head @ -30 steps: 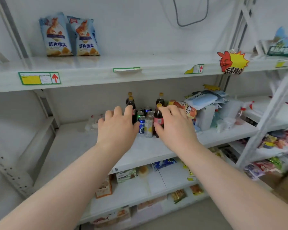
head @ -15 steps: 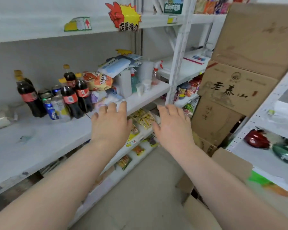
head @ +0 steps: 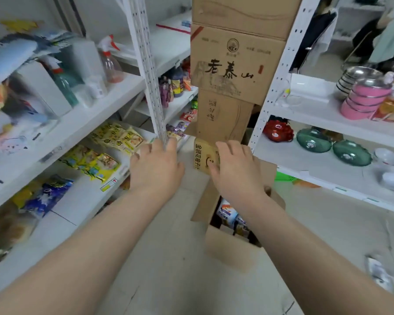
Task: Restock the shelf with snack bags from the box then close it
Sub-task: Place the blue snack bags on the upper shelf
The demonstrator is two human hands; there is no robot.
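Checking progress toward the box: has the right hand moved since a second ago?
Yes. The right hand left the drinks shelf, going rightward past the white upright to above the open box.

light: bright, even, diffuse, source unseen | shadows: faint, soft beneath the white shelf | glare: pale washout on its boards | blur: motion smear at left and right edges, white bowls smeared | distortion: wide-angle lean of the upright | sharpest: print on the centre carton

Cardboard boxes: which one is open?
The lowest box, beneath the right hand: flaps up, snack bags showing inside. The stacked boxes behind it are shut.
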